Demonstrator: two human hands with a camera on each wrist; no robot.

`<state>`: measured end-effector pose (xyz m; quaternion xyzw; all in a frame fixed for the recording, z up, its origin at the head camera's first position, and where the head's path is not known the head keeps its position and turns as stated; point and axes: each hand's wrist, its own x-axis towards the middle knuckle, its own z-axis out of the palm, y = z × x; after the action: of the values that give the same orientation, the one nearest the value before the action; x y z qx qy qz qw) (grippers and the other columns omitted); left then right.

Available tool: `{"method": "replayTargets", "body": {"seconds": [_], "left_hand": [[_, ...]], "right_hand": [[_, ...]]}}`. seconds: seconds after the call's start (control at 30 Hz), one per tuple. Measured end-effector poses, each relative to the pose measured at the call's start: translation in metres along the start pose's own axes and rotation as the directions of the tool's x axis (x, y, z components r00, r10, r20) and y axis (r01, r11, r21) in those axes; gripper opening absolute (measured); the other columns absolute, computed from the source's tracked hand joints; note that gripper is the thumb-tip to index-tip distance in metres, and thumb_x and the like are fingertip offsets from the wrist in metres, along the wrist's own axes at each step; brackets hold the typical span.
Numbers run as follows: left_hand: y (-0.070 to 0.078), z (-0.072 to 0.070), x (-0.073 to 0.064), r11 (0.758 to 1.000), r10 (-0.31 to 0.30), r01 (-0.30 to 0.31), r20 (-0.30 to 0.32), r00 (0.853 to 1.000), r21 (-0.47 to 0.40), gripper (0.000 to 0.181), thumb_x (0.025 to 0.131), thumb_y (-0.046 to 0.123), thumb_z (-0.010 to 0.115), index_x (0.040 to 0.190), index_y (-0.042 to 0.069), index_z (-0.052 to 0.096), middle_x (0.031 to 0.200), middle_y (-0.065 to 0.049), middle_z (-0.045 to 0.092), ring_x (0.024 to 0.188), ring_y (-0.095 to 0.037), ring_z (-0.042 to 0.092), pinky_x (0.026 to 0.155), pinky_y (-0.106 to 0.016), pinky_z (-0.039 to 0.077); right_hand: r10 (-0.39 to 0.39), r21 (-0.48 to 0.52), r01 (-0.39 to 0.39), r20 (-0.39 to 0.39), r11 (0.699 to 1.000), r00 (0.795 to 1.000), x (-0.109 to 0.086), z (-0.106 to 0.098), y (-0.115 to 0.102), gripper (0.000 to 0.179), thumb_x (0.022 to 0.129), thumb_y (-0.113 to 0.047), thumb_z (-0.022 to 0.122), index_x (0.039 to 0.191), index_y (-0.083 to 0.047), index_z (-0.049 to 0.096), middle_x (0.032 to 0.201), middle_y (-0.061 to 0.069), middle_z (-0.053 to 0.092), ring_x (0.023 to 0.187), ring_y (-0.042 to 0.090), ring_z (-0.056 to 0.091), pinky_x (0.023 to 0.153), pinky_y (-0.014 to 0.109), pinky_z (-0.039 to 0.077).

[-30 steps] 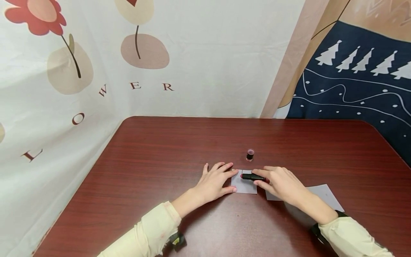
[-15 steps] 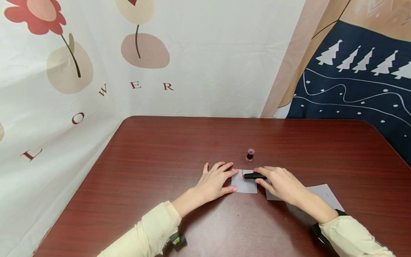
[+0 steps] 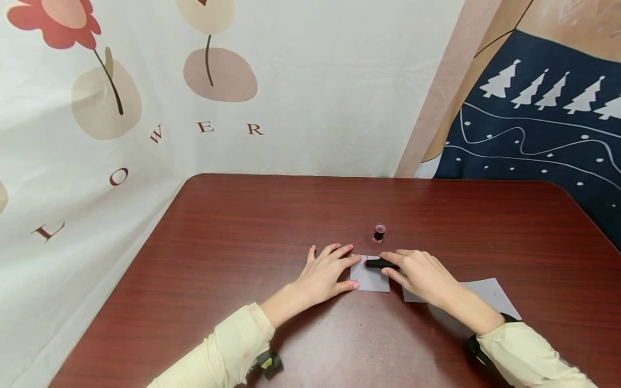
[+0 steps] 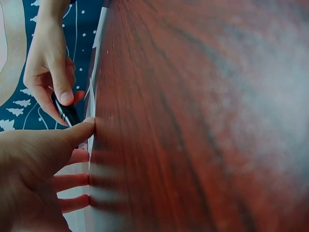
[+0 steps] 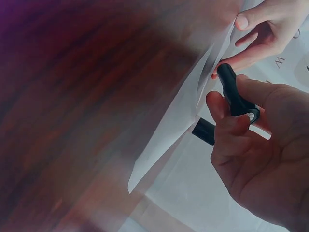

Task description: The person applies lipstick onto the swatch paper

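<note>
A small white sheet of paper (image 3: pixel 368 280) lies on the table in the head view, with a short thin line near its top edge. My left hand (image 3: pixel 322 273) rests with spread fingers, index fingertip and thumb on the sheet's left side. My right hand (image 3: pixel 424 275) pinches a black lipstick (image 3: pixel 380 263) between thumb and fingers, its red tip over the upper part of the sheet. In the right wrist view the lipstick (image 5: pixel 232 92) shows a round printed label on its base end. Its cap (image 3: pixel 379 233), dark below and clear above, stands beyond the sheet.
A larger white sheet (image 3: pixel 487 293) lies under my right wrist and forearm. The reddish-brown table (image 3: pixel 271 215) reaches back to a printed cloth wall (image 3: pixel 315 134). A dark blue patterned cloth (image 3: pixel 529 129) hangs at the right.
The lipstick tip has shifted slightly right, then back left and a little up over the sheet with my right hand. My left hand stays in place on the paper.
</note>
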<state>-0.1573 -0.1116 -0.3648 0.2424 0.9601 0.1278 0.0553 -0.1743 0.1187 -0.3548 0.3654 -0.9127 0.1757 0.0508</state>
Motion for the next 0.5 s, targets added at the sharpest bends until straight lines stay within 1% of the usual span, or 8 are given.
{"method": "replayTargets", "body": {"seconds": [0.07,0.13,0.33,0.5], "left_hand": [[-0.0002,-0.0002,-0.0004,1.0,-0.003,0.003,0.001,1.0,0.003,0.058,0.086,0.049,0.059,0.137,0.022,0.05,0.145,-0.001,0.038,0.133,-0.024,0.03,0.097,-0.066,0.019],[-0.0001,-0.0007,-0.0007,1.0,-0.003,0.003,0.002,1.0,0.005,0.058,0.086,0.049,0.059,0.137,0.023,0.049,0.145,-0.001,0.037,0.133,-0.024,0.03,0.097,-0.066,0.02],[0.0003,-0.001,-0.0013,1.0,-0.002,0.002,0.005,1.0,0.003,0.058,0.086,0.049,0.059,0.137,0.023,0.049,0.146,-0.001,0.037,0.133,-0.024,0.029,0.097,-0.066,0.02],[0.0007,-0.0007,-0.0012,1.0,-0.007,0.007,0.006,1.0,-0.002,0.058,0.086,0.048,0.06,0.137,0.023,0.049,0.146,-0.001,0.037,0.133,-0.023,0.029,0.097,-0.066,0.02]], "right_hand": [[0.001,-0.003,-0.001,0.004,1.0,1.0,0.0003,0.0004,-0.0002,0.029,0.086,-0.022,0.067,0.11,-0.005,0.068,0.096,0.008,0.067,0.07,0.016,0.064,0.054,0.03,0.049],[0.002,-0.007,-0.002,0.003,1.0,1.0,0.0002,0.0003,-0.0005,0.029,0.085,-0.021,0.068,0.109,-0.005,0.068,0.096,0.008,0.067,0.071,0.017,0.064,0.054,0.031,0.049],[-0.003,-0.003,0.003,0.003,1.0,1.0,0.0002,0.0006,-0.0016,0.029,0.085,-0.02,0.069,0.108,-0.003,0.068,0.097,0.012,0.067,0.077,0.022,0.066,0.061,0.037,0.052],[-0.014,-0.008,0.014,0.009,1.0,1.0,-0.0007,0.0003,-0.0019,0.028,0.084,-0.019,0.069,0.108,-0.004,0.069,0.092,0.009,0.066,0.067,0.014,0.062,0.055,0.03,0.049]]}}
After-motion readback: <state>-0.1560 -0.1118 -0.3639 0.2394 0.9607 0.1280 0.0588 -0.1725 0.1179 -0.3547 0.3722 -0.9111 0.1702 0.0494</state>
